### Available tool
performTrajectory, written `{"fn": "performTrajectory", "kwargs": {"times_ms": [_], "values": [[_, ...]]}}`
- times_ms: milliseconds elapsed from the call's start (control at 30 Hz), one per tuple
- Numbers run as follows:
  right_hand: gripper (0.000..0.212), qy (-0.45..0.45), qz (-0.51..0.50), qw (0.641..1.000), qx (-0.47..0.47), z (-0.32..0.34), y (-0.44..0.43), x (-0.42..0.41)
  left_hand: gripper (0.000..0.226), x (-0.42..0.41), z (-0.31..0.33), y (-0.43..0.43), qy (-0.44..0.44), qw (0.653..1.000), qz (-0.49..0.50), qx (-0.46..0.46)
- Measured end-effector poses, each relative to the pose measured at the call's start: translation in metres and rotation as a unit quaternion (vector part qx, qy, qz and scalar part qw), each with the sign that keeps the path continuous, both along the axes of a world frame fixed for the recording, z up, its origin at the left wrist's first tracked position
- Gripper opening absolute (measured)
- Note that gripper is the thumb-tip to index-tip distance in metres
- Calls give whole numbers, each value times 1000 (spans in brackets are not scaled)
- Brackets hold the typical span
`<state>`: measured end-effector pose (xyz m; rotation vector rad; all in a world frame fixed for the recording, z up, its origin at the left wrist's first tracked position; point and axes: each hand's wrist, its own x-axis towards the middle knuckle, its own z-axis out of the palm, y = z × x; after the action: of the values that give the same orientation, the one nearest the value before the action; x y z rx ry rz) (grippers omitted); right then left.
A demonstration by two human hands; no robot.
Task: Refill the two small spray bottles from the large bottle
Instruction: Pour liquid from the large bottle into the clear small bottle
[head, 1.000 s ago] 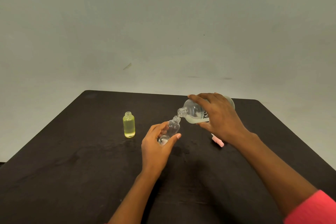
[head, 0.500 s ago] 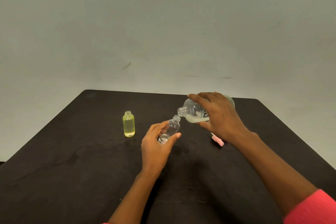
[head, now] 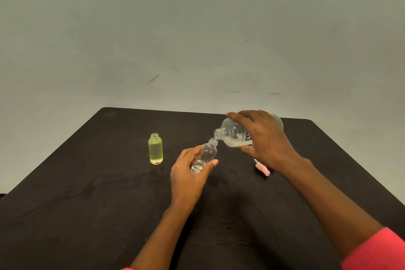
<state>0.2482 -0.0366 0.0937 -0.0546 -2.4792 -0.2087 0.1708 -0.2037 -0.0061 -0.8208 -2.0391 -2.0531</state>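
Item, centre of frame: small clear spray bottle [head: 207,155], light, slick, thin-walled, tilted in my left hand [head: 190,176], fingers pinching its lower body, neck under the large bottle [head: 235,133], heavier, my right hand [head: 264,142] wrapped round its midsection.

A dark table [head: 87,204] with rounded far corners fills the lower half of the view, its top matt and faintly mottled. Behind its far edge rises a plain grey-green wall [head: 197,28], evenly lit, marked by a few small dark scuffs.
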Motion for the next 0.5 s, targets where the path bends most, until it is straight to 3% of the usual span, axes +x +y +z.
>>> {"fn": "performTrajectory", "kwargs": {"times_ms": [500], "values": [[82, 15, 3, 1000, 6, 3, 0, 2, 41, 1, 0, 0, -6, 1000, -5, 1]]}}
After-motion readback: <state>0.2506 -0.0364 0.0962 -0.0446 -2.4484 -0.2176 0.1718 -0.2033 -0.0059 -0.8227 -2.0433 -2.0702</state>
